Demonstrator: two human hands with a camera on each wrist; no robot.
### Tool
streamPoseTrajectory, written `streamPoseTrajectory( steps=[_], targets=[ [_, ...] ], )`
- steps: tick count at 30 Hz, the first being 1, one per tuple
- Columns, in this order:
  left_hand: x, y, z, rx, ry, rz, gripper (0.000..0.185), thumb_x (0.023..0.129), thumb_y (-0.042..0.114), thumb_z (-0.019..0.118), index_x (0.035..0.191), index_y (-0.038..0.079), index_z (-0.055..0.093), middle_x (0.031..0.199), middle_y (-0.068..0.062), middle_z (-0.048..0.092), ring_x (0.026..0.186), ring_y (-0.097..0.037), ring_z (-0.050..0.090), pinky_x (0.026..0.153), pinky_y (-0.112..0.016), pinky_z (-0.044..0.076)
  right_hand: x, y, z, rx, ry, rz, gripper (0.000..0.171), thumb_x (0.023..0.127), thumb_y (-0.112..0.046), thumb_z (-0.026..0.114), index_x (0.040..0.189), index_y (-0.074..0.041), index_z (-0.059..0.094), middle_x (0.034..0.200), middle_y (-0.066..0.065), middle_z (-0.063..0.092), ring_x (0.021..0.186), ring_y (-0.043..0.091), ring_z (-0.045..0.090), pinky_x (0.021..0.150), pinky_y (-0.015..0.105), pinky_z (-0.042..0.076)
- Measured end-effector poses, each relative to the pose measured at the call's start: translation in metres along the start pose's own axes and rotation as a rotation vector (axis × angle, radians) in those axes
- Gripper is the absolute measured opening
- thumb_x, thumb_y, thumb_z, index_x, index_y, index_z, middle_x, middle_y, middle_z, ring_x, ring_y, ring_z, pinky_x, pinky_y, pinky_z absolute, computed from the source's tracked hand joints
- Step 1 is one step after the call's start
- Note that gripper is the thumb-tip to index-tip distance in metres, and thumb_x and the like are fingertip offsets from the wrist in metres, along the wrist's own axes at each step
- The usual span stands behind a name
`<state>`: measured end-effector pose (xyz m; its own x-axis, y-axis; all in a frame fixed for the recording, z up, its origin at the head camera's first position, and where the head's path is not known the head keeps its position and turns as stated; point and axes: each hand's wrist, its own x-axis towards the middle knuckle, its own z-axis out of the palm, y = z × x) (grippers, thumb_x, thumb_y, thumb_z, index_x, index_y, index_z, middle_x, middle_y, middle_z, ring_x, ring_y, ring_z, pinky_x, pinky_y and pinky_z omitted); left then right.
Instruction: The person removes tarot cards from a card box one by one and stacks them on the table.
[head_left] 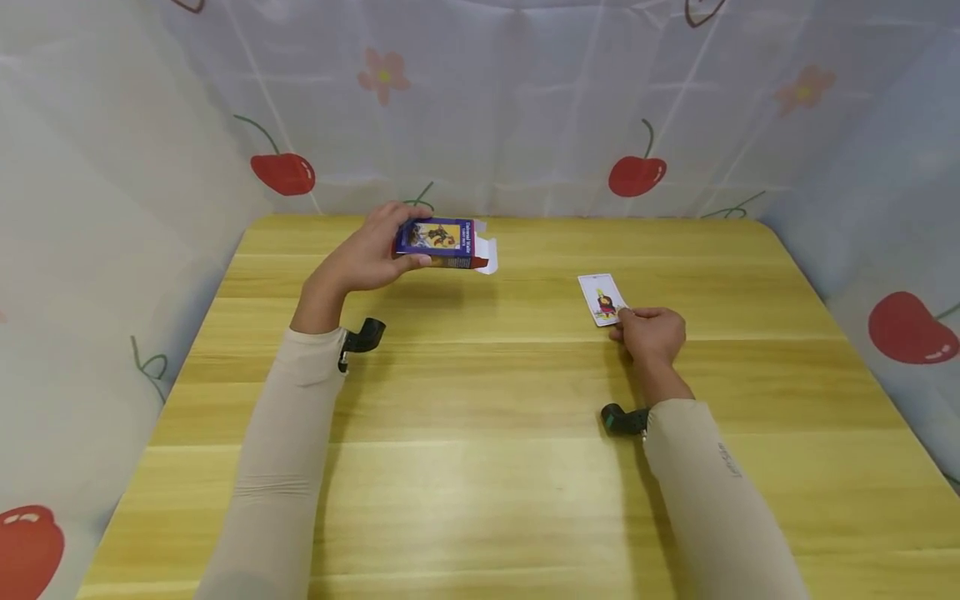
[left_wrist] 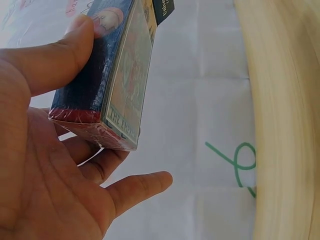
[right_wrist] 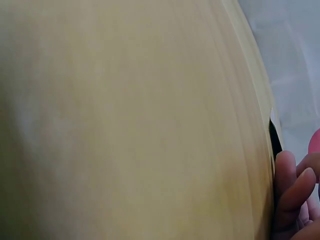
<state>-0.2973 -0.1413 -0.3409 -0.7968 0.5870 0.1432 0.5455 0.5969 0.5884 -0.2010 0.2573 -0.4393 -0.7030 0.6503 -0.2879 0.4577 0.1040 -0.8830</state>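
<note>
Box (head_left: 442, 242) lies sideways in left hand (head_left: 367, 254), flap rightward.

One card box (head_left: 444, 242) up in the air, one single card (head_left: 602, 299) down on one table (head_left: 480, 467), two hands working.

Card box (head_left: 442, 242) in left hand (head_left: 367, 254), above desk (head_left: 480, 467), far left. Single card (head_left: 602, 299) flat on desk right, right hand (head_left: 651, 333) at its near edge.
</note>
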Motion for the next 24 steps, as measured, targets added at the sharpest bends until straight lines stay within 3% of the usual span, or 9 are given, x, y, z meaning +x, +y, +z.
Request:
streamPoseTrajectory(
  steps=[8,15,20,24],
  targets=[
    [-0.002,-0.003,-0.003,0.011,0.007,-0.002,0.062,0.093,0.028,0.069,0.146,0.012,0.041,0.142,-0.015,0.042,0.125,-0.031,0.035,0.108,-0.054,0.032,-0.001,-0.003,0.002,-0.082,-0.049,0.027,0.024,0.091,-0.019,0.067,0.107,-0.002,0.066,0.054,-0.013,0.061,0.048,0.004,0.065,0.048,0.022,0.052],
    [-0.007,-0.001,-0.006,0.006,0.027,-0.003,0.063,0.091,0.027,0.072,0.145,0.01,0.043,0.143,-0.016,0.042,0.126,-0.032,0.036,0.109,-0.053,0.031,0.001,-0.007,0.004,-0.163,-0.087,-0.018,0.029,0.09,-0.018,0.062,0.113,0.0,0.068,0.05,-0.011,0.061,0.048,0.004,0.064,0.051,0.023,0.054],
    [-0.009,0.0,-0.003,-0.003,0.018,-0.028,0.064,0.091,0.028,0.071,0.145,0.012,0.042,0.143,-0.015,0.041,0.125,-0.031,0.036,0.108,-0.053,0.032,0.0,-0.012,-0.001,-0.112,-0.119,-0.038,0.018,0.092,-0.018,0.063,0.104,-0.005,0.063,0.059,-0.007,0.063,0.05,0.007,0.065,0.053,0.024,0.056],
    [-0.006,0.002,-0.001,-0.011,0.016,-0.029,0.064,0.091,0.03,0.071,0.146,0.014,0.042,0.142,-0.015,0.041,0.125,-0.03,0.036,0.108,-0.053,0.033,-0.003,-0.029,-0.01,-0.062,-0.13,-0.124,0.012,0.093,-0.02,0.063,0.096,-0.009,0.06,0.069,-0.004,0.067,0.049,0.007,0.064,0.054,0.024,0.056]
  ],
)
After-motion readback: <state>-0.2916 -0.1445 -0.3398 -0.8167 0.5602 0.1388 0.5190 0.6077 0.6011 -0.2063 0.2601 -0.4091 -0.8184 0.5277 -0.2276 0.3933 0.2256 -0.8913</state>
